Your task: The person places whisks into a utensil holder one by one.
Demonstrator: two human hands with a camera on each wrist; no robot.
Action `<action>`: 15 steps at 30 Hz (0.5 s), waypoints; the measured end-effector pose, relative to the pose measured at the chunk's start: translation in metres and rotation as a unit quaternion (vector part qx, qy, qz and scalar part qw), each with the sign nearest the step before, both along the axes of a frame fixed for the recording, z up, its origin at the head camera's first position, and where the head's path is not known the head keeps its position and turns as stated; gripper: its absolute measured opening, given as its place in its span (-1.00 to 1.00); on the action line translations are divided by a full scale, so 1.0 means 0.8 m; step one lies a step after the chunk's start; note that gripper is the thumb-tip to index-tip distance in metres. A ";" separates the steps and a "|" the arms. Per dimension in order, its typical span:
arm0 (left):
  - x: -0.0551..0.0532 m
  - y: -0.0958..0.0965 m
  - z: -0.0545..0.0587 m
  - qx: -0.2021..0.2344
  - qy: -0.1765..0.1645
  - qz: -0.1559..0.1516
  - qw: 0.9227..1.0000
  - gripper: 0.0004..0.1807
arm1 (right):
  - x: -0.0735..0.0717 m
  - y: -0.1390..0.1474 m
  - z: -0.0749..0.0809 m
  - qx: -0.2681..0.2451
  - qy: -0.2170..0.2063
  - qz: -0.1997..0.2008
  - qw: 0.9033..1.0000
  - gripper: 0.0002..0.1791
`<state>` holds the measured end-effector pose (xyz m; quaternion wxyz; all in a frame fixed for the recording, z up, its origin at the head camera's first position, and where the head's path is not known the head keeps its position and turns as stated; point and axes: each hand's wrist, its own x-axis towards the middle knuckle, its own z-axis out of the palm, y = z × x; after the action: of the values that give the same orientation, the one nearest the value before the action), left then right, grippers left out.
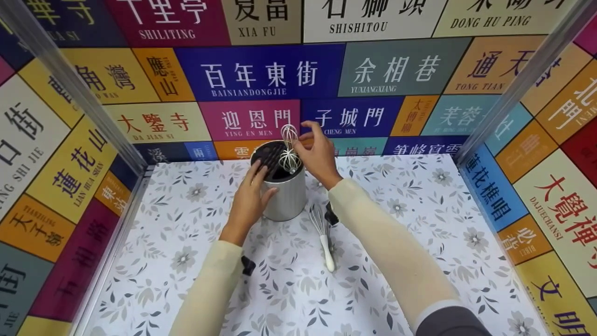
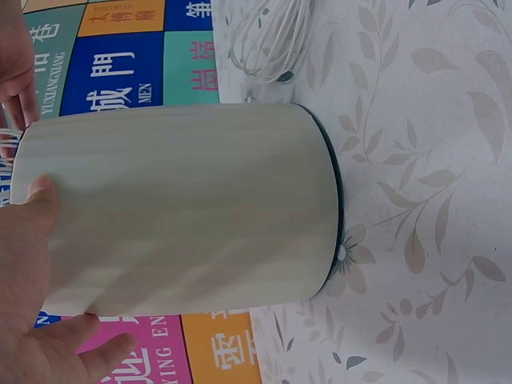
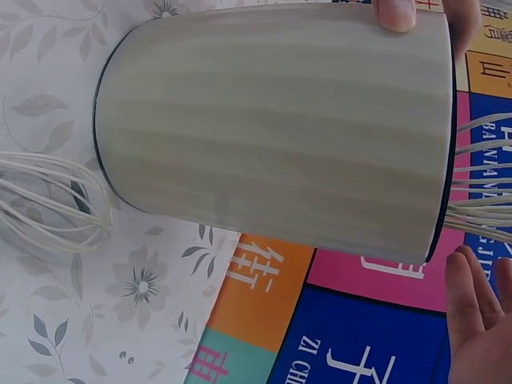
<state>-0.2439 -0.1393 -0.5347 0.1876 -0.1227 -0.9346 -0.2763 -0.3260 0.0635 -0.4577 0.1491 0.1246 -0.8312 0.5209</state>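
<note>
A pale cylindrical utensil holder [image 1: 285, 200] with a black slotted top [image 1: 267, 153] stands upright at the back of the table. Two wire whisk heads, one higher [image 1: 289, 133] and one lower [image 1: 290, 161], show at its opening. My left hand [image 1: 252, 198] holds the holder by its upper left side, thumb on the wall [image 2: 42, 200] and fingers over the rim. Beside the whisks is my right hand [image 1: 319, 154], its fingers extended near the rim in the right wrist view. Another whisk [image 1: 325, 242], white-handled, lies on the table right of the holder.
A floral cloth [image 1: 186, 289] covers the table. Behind it rises a wall [image 1: 261, 70] of coloured panels with lettering, and similar panels flank both sides. Clear upright posts [image 1: 508, 93] mark the corners.
</note>
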 end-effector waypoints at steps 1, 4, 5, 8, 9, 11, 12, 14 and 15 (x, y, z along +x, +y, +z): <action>0.000 0.000 0.000 -0.001 -0.002 0.001 1.000 -0.28 | 0.000 0.000 0.000 0.001 0.006 0.001 1.000 -0.55; -0.001 0.000 -0.002 -0.004 -0.006 0.004 1.000 -0.27 | -0.001 0.002 -0.001 0.008 0.018 0.000 1.000 -0.68; -0.001 0.000 -0.002 -0.003 -0.006 0.004 1.000 -0.27 | -0.002 0.002 -0.002 0.011 0.019 -0.001 1.000 -0.71; -0.001 0.000 -0.003 -0.003 -0.007 0.003 1.000 -0.27 | -0.003 0.004 -0.004 0.018 0.020 -0.008 1.000 -0.77; -0.001 0.000 -0.003 -0.002 -0.006 0.003 1.000 -0.26 | -0.003 0.005 -0.004 0.020 0.019 -0.009 1.000 -0.78; -0.001 0.000 -0.003 -0.002 -0.006 0.002 1.000 -0.26 | -0.003 0.006 -0.006 0.021 0.018 -0.011 1.000 -0.78; -0.001 0.000 -0.003 -0.001 -0.005 0.002 1.000 -0.26 | -0.003 0.007 -0.006 0.020 0.017 -0.011 1.000 -0.78; -0.001 0.000 -0.003 -0.001 -0.005 0.002 1.000 -0.26 | -0.004 0.008 -0.007 0.019 0.015 -0.011 1.000 -0.79; -0.001 0.000 -0.003 -0.001 -0.004 0.002 1.000 -0.26 | -0.004 0.009 -0.008 0.018 0.013 -0.010 1.000 -0.79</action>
<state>-0.2447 -0.1393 -0.5370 0.1841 -0.1196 -0.9358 -0.2759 -0.3288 0.0705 -0.4641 0.1631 0.1258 -0.8396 0.5027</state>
